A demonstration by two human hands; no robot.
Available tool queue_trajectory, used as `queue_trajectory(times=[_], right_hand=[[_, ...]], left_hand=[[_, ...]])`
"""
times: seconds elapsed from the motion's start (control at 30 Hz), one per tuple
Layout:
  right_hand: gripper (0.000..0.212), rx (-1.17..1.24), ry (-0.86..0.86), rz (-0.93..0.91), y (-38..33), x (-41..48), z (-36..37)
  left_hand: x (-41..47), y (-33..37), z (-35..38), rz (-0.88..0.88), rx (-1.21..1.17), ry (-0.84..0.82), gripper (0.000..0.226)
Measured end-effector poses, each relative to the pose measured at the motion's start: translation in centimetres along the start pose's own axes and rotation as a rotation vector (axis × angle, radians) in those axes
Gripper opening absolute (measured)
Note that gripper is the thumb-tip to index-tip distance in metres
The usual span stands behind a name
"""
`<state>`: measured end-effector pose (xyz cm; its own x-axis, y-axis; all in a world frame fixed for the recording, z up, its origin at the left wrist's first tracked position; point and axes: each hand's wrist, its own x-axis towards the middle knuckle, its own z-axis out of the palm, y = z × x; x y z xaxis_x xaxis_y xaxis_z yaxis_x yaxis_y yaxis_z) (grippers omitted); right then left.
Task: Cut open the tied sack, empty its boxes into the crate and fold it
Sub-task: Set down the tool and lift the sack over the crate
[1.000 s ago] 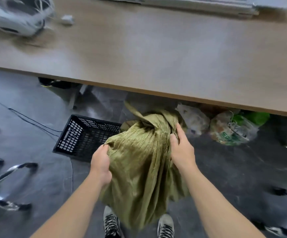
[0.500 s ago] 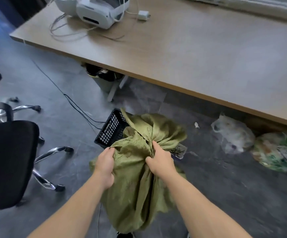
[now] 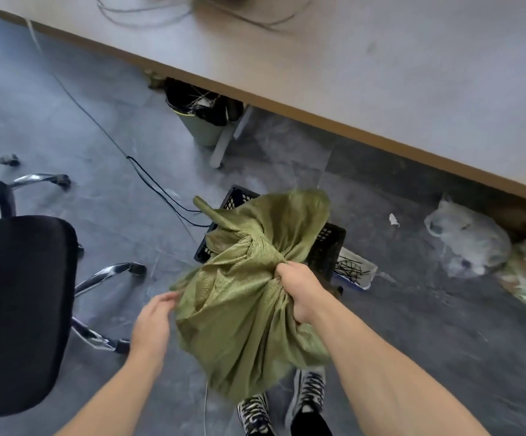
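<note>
Green sack, contents hidden, gripped by right hand, overlapping crate; left hand seemingly loose.

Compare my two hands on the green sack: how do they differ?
The right hand clenches the bunched neck of the green sack; the left hand just touches its side, fingers loose. The right hand looks sharp, the left hand blurred. Both are bare.
</note>
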<state>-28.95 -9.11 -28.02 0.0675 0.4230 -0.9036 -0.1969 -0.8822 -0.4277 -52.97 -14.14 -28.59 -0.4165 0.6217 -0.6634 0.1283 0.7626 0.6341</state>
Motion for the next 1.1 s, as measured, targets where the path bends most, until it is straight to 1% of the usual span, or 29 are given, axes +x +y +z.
queue_trajectory(times=[0.03,0.07,0.17,0.2,0.23,0.27,0.3,0.33,0.37,0.4,0.43,0.5,0.57,0.67,0.77,0.8,0.87,0.93,0.97,1.03,1.07,1.1], right_hand=[[0.026,0.045,-0.003,0.041,-0.3,0.7,-0.1],[0.025,0.084,-0.007,0.072,-0.6,1.4,-0.3],[0.023,0.178,-0.021,0.14,-1.5,2.9,-0.9],[0.022,0.212,-0.038,0.16,-1.7,3.4,-1.0],[0.021,0.244,-0.061,0.186,-1.9,3.9,-1.1],[0.02,0.265,-0.082,0.212,-2.0,4.3,-1.2],[0.018,0.276,-0.098,0.233,-2.2,4.8,-1.2],[0.017,0.288,-0.112,0.245,-2.4,5.3,-1.3],[0.016,0.291,-0.112,0.249,-2.7,5.9,-1.3],[0.016,0.28,-0.101,0.247,-3.0,6.4,-1.2],[0.016,0.26,-0.086,0.236,-3.3,6.9,-1.1],[0.018,0.208,-0.068,0.194,-4.2,7.9,-0.6],[0.026,0.165,-0.029,0.168,-5.3,8.8,0.0],[0.034,0.055,0.035,0.147,-6.5,9.7,1.2],[0.047,-0.058,0.076,0.094,-7.5,10.3,2.1],[0.046,-0.074,0.082,0.086,-7.9,10.3,2.3],[0.036,-0.101,0.083,0.105,-8.2,10.2,2.5],[0.029,-0.111,0.081,0.122,-7.7,10.3,2.7],[0.031,-0.126,0.082,0.12,-7.1,10.5,2.8],[0.044,-0.199,0.109,0.099,-5.5,12.1,2.8],[0.049,-0.238,0.132,0.078,-4.0,14.1,2.5],[0.051,-0.275,0.153,0.066,-2.6,15.8,2.2]], left_hand=[[0.5,-0.9,-0.4,-0.028,0.09,0.016,0.028],[0.8,-1.9,-0.7,-0.072,0.194,-0.009,0.035],[1.7,-5.5,0.0,-0.121,0.482,-0.273,0.077],[3.9,-8.8,0.5,-0.117,0.548,-0.319,0.092],[5.3,-11.1,1.3,-0.112,0.591,-0.326,0.103],[5.9,-12.1,2.4,-0.118,0.581,-0.272,0.105],[6.4,-12.3,3.2,-0.107,0.544,-0.208,0.098],[5.9,-10.6,4.0,-0.111,0.487,-0.122,0.083],[4.4,-7.2,4.8,-0.108,0.467,-0.045,0.065],[3.4,-4.6,5.3,-0.095,0.482,0.002,0.049],[3.1,-3.4,5.3,-0.061,0.509,0.02,0.037],[2.9,-2.1,5.0,0.009,0.586,0.021,0.026],[3.0,-1.1,4.2,0.049,0.669,0.002,0.022],[2.4,1.0,2.7,0.077,0.698,-0.072,0.015],[2.3,3.8,1.7,0.165,0.598,-0.138,0.01],[2.1,5.0,1.5,0.185,0.546,-0.162,0.012],[1.9,7.2,1.0,0.186,0.465,-0.189,0.016],[2.7,8.5,0.4,0.129,0.48,-0.235,0.019],[3.3,9.2,0.3,0.076,0.513,-0.261,0.029],[5.4,9.5,0.2,-0.014,0.535,-0.306,0.05],[6.6,9.3,0.4,-0.044,0.515,-0.317,0.054],[7.4,9.3,1.0,-0.077,0.48,-0.32,0.052]])
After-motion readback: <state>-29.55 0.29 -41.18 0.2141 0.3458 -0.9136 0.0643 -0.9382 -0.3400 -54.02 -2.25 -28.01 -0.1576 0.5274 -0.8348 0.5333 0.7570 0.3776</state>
